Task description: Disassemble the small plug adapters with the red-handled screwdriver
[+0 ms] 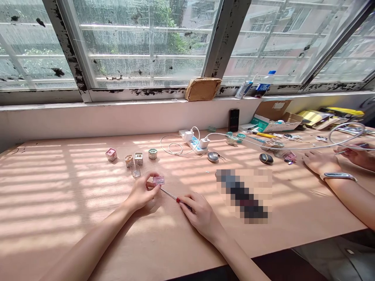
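Observation:
My left hand point(142, 192) pinches a small clear pink plastic piece point(159, 180) between thumb and fingers, just above the wooden table. In my right hand point(202, 214) is a screwdriver point(168, 193) with a thin metal shaft and a red-and-dark handle. Its tip reaches the pink piece near my left thumb; whether it touches is too small to tell. Beyond my left hand stand small hexagonal boxes: a pink one point(111, 154), an orange-brown one point(129, 160), a white-topped one point(138, 158) and a green one point(152, 153). A clear piece point(136, 171) lies close to them.
A power strip point(202, 149) with plugged-in white adapters and a loose cable sits behind. Near it are a round silver-black object point(213, 157), a black mouse point(266, 158) and a phone point(233, 120). Another person's hand point(320, 161) works at right. A pixelated patch point(243, 195) hides something.

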`<action>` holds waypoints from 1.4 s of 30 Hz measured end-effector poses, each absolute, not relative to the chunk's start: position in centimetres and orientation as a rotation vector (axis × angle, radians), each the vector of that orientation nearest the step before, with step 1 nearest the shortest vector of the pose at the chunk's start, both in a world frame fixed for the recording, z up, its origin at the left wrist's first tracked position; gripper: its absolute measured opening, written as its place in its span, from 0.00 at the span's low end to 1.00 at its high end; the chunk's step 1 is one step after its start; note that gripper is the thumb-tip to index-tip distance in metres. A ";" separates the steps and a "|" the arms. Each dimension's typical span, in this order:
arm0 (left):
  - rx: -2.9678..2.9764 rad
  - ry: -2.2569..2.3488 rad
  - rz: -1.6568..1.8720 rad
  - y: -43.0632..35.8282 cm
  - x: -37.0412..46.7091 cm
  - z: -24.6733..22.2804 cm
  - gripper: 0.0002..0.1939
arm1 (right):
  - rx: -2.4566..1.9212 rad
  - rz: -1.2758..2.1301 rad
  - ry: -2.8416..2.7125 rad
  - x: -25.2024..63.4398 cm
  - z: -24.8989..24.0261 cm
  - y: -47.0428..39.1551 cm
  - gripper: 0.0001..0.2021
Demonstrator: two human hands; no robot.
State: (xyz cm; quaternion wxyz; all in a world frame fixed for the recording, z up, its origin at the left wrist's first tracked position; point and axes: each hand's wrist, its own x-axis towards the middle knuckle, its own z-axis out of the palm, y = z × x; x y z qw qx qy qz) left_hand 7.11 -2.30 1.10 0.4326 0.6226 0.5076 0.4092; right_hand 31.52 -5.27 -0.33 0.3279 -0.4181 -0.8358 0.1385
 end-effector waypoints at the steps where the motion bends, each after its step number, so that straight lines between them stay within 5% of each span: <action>1: 1.551 1.262 1.021 -2.3 7.1 1.0 0.19 | -1.094 0.362 -2.187 31.5 -0.4 -5.3 0.11; 16: 1.524 1.204 1.149 -1.9 6.6 0.2 0.17 | -1.119 0.291 -2.197 31.7 -1.0 -5.2 0.12; 30: 1.693 1.426 1.250 -5.5 1.8 4.1 0.13 | -1.150 0.358 -2.135 32.0 0.2 -4.7 0.09; 42: 1.801 1.449 1.290 -6.3 0.1 3.5 0.12 | -0.887 0.561 -1.839 28.6 7.8 1.1 0.12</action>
